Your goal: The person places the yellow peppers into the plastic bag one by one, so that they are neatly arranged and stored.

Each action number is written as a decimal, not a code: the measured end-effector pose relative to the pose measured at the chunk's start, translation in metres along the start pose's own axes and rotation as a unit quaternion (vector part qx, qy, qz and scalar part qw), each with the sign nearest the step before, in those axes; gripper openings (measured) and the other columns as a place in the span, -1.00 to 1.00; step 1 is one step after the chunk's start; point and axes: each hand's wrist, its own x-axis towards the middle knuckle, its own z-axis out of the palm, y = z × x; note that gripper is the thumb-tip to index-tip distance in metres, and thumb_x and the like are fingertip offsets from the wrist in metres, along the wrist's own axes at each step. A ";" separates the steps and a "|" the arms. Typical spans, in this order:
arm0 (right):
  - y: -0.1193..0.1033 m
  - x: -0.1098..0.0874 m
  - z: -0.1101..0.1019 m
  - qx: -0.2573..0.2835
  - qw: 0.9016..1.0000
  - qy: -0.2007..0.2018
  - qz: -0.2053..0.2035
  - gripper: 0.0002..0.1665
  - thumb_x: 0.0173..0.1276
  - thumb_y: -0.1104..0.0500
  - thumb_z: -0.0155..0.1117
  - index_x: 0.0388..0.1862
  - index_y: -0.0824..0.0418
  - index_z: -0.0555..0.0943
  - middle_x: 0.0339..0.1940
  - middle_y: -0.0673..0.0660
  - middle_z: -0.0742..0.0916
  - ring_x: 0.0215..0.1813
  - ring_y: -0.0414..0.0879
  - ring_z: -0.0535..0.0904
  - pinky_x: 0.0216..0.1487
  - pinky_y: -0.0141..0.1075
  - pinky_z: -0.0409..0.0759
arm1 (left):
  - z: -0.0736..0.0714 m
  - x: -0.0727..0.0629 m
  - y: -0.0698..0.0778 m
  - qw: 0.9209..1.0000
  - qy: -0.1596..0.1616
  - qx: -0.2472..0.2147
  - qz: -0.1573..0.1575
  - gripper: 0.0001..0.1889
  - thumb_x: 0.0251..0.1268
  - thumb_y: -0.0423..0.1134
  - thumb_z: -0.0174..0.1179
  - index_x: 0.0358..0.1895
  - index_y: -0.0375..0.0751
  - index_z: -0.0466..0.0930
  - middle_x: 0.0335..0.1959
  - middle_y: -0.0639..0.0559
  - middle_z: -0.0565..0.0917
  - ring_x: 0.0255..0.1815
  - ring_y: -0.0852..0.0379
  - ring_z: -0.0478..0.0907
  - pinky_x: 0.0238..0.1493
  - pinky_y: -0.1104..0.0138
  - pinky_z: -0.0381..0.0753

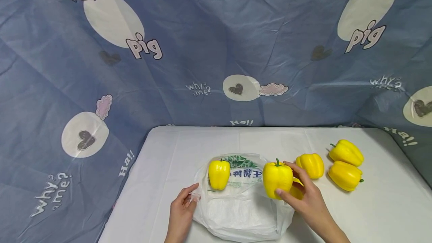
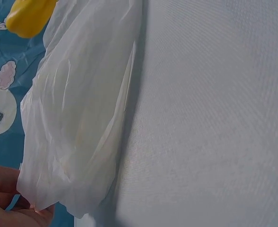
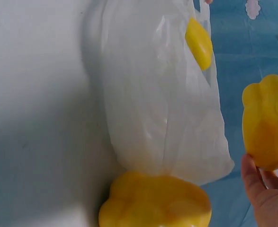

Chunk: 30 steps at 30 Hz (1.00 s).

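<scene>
A white plastic bag (image 1: 243, 216) with green and blue print stands with its mouth spread on the table. One yellow bell pepper (image 1: 219, 174) is within the bag's opening, towards its left. My left hand (image 1: 182, 210) pinches the left rim of the bag between thumb and fingers; in the left wrist view the fingers (image 2: 4, 184) grip the bag's edge. My right hand (image 1: 308, 200) holds another yellow bell pepper (image 1: 278, 179), stem up, above the bag's right rim. Under that hand, partly hidden, a further yellow pepper (image 3: 155, 201) lies beside the bag.
To the right on the white table (image 1: 162, 168) lie more yellow bell peppers: one (image 1: 310, 165) near the right hand and two (image 1: 346, 153) touching or nearly so farther right. A blue patterned cloth (image 1: 202, 48) hangs behind the table and at its sides.
</scene>
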 end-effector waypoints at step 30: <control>-0.008 0.009 0.031 0.062 0.997 -0.022 0.035 -0.20 0.24 -0.04 0.46 0.41 -0.09 0.32 0.31 -0.02 0.51 0.22 -0.08 0.46 0.12 -0.42 0.48 | -0.001 -0.001 0.000 1.000 -0.001 -0.030 0.006 -0.59 0.23 -0.64 0.11 0.11 -0.27 0.64 -0.11 -0.16 0.60 -0.20 0.07 0.51 -0.19 0.45 0.55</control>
